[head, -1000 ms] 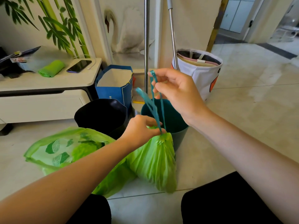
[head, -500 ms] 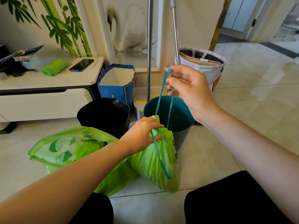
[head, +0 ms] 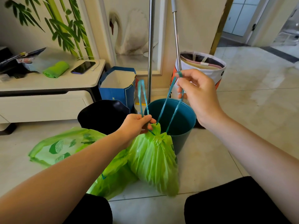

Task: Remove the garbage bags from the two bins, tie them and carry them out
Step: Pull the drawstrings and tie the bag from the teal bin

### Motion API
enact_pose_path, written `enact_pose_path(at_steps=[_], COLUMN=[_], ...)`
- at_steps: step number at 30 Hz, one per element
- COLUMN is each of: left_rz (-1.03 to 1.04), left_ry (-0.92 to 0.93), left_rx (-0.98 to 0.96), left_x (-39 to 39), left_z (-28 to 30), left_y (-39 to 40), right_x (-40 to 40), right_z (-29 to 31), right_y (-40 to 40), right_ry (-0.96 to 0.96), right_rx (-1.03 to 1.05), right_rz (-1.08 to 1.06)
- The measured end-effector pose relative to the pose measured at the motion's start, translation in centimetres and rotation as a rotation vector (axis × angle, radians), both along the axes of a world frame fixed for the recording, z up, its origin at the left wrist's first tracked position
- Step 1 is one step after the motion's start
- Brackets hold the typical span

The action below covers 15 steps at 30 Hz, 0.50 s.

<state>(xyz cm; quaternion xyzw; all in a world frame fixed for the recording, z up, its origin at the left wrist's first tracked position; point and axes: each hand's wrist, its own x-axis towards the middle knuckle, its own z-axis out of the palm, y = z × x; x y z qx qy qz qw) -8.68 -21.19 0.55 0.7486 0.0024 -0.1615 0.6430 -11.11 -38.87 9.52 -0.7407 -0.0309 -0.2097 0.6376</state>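
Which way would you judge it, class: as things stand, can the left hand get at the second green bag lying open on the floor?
Probably not yet: the left hand is pinching a drawstring loop of the gathered bag; the open bag lies unobstructed beside it.

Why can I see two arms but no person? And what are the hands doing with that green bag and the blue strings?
The camera sits on the person's head and looks down, so you see what they see: only their own arms and dark trouser knees. The left hand pinches one blue string loop at the neck of a green garbage bag. The right hand holds the other blue loop up high. The bag's neck is already gathered shut. A second green bag with lemon pictures lies on the floor to the left. Behind them stand two bins, a black bin and a teal bin; the teal one looks empty. A phone lies on the white cabinet.
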Motion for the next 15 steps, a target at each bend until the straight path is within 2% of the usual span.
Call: enact_pose_path(at_steps=[4, 9, 15], left_rz=[-0.024, -0.301, -0.501], left_ry=[-0.162, -0.255, -0.284], left_rx=[0.230, 0.466, 0.472], left_x=[0.3, 0.2, -1.0], left_z=[0.3, 0.7, 0.9], left_y=[-0.5, -0.9, -1.2], right_x=[-0.8, -1.3, -0.6], right_z=[0.2, 0.1, -0.2], right_y=[1.0, 2.2, 2.4], right_ry=[-0.118, -0.262, -0.252], right_rx=[-0.169, -0.364, -0.351], right_rz=[0.056, 0.146, 0.171])
